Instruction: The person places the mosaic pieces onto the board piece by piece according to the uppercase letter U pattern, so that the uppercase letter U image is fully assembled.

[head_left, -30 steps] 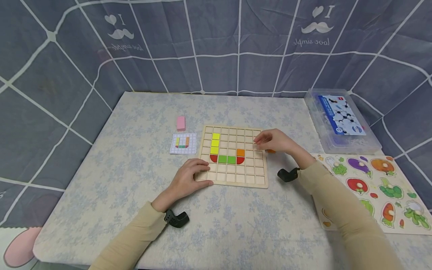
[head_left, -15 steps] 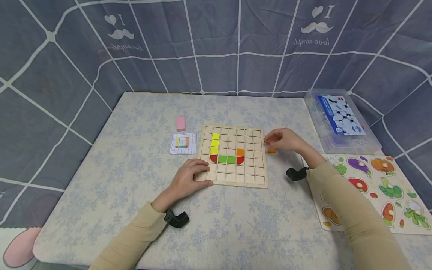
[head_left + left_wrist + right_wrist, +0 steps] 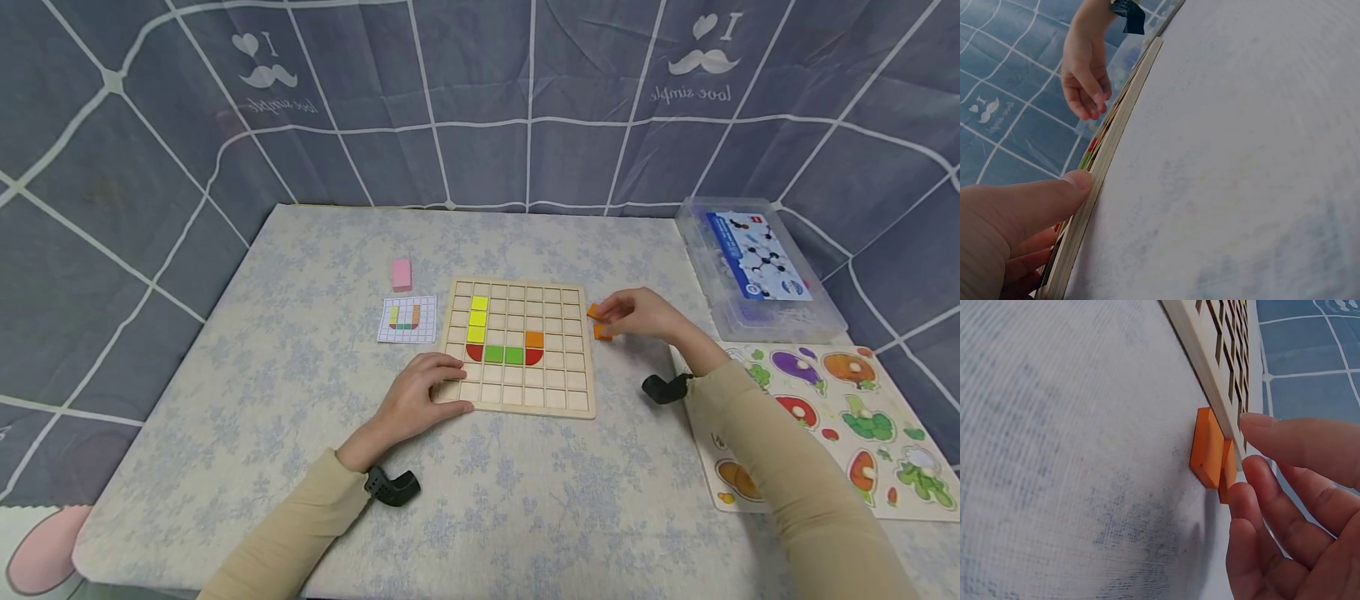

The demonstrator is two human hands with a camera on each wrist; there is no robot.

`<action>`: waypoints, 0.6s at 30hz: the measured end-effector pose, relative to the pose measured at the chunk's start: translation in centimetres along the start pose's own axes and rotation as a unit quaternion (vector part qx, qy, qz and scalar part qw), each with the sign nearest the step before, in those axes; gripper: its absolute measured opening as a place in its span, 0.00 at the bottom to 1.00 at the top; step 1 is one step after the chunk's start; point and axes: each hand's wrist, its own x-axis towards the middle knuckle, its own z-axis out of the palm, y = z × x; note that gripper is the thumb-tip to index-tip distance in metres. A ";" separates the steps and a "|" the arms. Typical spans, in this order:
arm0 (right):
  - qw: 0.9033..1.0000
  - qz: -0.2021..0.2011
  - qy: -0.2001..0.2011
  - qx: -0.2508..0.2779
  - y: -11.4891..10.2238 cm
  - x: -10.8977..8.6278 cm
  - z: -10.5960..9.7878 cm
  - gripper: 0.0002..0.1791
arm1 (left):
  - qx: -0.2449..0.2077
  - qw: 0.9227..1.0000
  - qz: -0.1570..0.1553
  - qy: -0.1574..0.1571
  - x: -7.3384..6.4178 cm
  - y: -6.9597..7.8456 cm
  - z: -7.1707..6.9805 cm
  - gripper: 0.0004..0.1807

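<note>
A wooden grid board (image 3: 558, 383) lies mid-table, with yellow, red, green and orange pieces forming an uneven U shape. My left hand (image 3: 422, 387) holds its near left corner; in the left wrist view the thumb (image 3: 1079, 181) lies on the rim and the fingers bend along the side. Just past the right edge, my right hand (image 3: 637, 315) hovers by two loose orange blocks, a nearer block (image 3: 602, 332) and a farther block (image 3: 593, 312). Its fingers are loosely bent. In the right wrist view nothing shows between thumb and fingers, and both orange blocks (image 3: 1208, 450) lie beside the board.
Left of the board lies a small pattern card (image 3: 407, 319) with a pink block (image 3: 402, 274) behind it. A clear plastic box (image 3: 761, 271) stands at the back right. A vegetable puzzle board (image 3: 825, 433) lies partly under the right forearm.
My right hand has moved right, from over the board's right side to the orange blocks, then slightly lower. The farther orange block has come into view. The left hand has stayed put.
</note>
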 end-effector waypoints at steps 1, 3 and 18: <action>1.000 0.000 0.000 -0.002 0.0 0.0 0.0 0.18 | 0.000 1.000 0.000 0.000 0.0 0.0 0.0 0.25; 1.000 0.001 -0.001 -0.004 0.1 0.0 0.0 0.18 | 0.000 1.000 0.000 0.000 0.0 0.0 0.0 0.25; 1.000 0.011 -0.009 -0.010 0.2 0.1 0.3 0.19 | 0.000 1.000 0.001 -0.001 0.0 0.0 -0.1 0.25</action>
